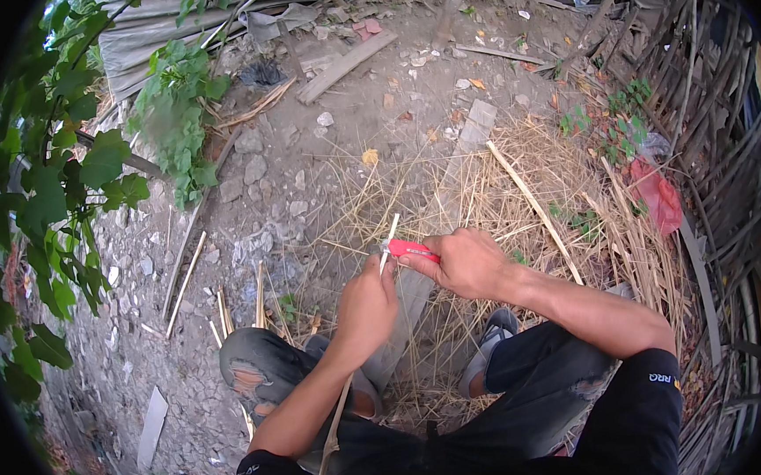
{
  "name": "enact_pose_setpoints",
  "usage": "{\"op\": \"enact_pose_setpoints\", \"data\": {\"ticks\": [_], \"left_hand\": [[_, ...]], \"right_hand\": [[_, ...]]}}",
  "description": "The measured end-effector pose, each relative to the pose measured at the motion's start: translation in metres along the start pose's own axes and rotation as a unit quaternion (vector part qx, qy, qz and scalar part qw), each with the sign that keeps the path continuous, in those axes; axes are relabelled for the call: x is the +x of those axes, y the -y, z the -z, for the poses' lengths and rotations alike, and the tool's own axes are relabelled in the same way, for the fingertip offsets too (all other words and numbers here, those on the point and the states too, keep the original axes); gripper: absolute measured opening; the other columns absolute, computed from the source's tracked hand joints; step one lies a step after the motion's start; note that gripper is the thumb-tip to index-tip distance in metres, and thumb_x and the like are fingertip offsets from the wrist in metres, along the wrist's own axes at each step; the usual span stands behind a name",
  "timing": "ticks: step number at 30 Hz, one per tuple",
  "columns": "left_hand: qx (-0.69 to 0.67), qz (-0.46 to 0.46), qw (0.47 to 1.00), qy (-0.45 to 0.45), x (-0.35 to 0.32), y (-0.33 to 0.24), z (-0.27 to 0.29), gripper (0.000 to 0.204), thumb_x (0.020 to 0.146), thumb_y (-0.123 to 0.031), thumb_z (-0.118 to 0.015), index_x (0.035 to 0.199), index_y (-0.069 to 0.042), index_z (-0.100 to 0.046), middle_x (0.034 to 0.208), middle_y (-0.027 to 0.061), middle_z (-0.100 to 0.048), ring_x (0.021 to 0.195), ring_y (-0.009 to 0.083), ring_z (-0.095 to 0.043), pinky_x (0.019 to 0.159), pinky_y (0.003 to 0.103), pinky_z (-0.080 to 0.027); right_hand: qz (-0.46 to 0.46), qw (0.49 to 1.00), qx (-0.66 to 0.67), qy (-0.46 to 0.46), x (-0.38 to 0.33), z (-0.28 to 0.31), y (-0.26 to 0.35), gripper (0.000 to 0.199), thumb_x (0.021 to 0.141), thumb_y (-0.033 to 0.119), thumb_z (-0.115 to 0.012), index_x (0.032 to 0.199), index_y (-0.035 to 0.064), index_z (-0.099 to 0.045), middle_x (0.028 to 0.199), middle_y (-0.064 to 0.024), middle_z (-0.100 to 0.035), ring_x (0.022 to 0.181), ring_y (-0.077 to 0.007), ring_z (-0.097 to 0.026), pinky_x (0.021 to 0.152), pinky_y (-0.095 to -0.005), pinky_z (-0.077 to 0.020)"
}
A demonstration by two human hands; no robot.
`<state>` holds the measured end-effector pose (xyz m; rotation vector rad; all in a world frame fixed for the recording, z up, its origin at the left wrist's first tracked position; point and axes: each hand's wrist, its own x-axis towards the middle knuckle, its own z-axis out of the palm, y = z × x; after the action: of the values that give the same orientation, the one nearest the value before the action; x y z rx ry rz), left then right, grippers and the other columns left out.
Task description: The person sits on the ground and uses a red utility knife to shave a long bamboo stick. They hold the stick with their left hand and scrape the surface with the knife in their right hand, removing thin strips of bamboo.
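My left hand (367, 305) is closed around a thin wooden stick (394, 225). Its pale upper end sticks out above my fingers, and the browner lower part runs down past my left forearm toward my lap. In my right hand (470, 263) is a red-handled knife (415, 252), gripped with the thumb along the handle. The knife's front end meets the stick just above my left fingers; most of the blade is hidden or too small to make out. Both hands are close together in front of my knees, above a grey plank (409, 299).
Thin straw-like strips (526, 174) litter the ground, with a longer pale stick (533, 209) across them. A red plastic bag (657, 196) lies by piled branches (729, 178) at right. Stones (255, 169) and leafy plants (174, 119) are at left. Another board (347, 66) lies farther off.
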<state>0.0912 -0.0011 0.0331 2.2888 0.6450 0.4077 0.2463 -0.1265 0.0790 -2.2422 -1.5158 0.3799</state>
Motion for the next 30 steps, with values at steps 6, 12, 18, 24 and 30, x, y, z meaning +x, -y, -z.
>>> {"op": "enact_pose_setpoints", "data": {"ticks": [6, 12, 18, 24, 30], "left_hand": [[-0.086, -0.030, 0.992, 0.091, -0.050, -0.013, -0.002, 0.020, 0.103, -0.010, -0.047, 0.107, 0.001, -0.062, 0.062, 0.0221, -0.059, 0.059, 0.0383, -0.065, 0.057, 0.050, -0.045], [-0.185, 0.019, 0.973, 0.140, -0.029, -0.010, -0.002, 0.026, 0.107, -0.019, -0.047, 0.110, -0.002, -0.066, 0.054, 0.0009, -0.046, 0.046, 0.0115, -0.046, 0.047, 0.032, -0.035], [-0.371, 0.070, 0.902, 0.211, -0.014, -0.010, 0.014, 0.034, 0.110, -0.031, -0.044, 0.115, -0.002, -0.062, 0.061, -0.0058, -0.041, 0.051, 0.0041, -0.037, 0.046, 0.023, -0.028], [-0.469, 0.092, 0.824, 0.305, -0.009, -0.008, 0.022, 0.038, 0.109, -0.028, -0.047, 0.138, -0.004, -0.048, 0.078, 0.0007, -0.057, 0.057, 0.0060, -0.047, 0.055, 0.024, -0.041], [-0.480, 0.059, 0.738, 0.471, -0.037, 0.021, 0.014, 0.059, 0.106, -0.031, -0.051, 0.153, -0.002, -0.031, 0.117, 0.0144, -0.064, 0.076, 0.0156, -0.065, 0.075, 0.030, -0.054]], "right_hand": [[-0.268, 0.933, 0.088, -0.225, 0.021, 0.066, -0.107, 0.068, 0.104, 0.061, -0.043, 0.062, 0.0085, -0.055, 0.048, -0.0036, -0.045, 0.045, -0.0132, -0.045, 0.047, -0.0384, -0.0412], [-0.138, 0.968, 0.146, -0.150, 0.001, 0.071, -0.056, 0.058, 0.100, 0.053, -0.059, 0.074, 0.0017, -0.063, 0.054, -0.0016, -0.048, 0.053, -0.0115, -0.045, 0.051, -0.0351, -0.0378], [-0.028, 0.965, 0.259, -0.001, 0.010, 0.030, 0.000, 0.041, 0.094, 0.042, -0.073, 0.085, 0.0025, -0.067, 0.061, 0.0009, -0.052, 0.060, -0.0086, -0.047, 0.056, -0.0316, -0.0385], [-0.017, 0.919, 0.391, -0.056, 0.014, 0.006, -0.011, 0.032, 0.098, 0.033, -0.071, 0.086, 0.0045, -0.065, 0.059, 0.0079, -0.041, 0.055, -0.0042, -0.038, 0.051, -0.0271, -0.0316], [-0.115, 0.746, 0.607, -0.246, 0.022, 0.063, -0.062, 0.035, 0.104, 0.027, -0.061, 0.074, 0.0132, -0.050, 0.048, 0.0085, -0.037, 0.036, -0.0054, -0.033, 0.036, -0.0235, -0.0255]]}}
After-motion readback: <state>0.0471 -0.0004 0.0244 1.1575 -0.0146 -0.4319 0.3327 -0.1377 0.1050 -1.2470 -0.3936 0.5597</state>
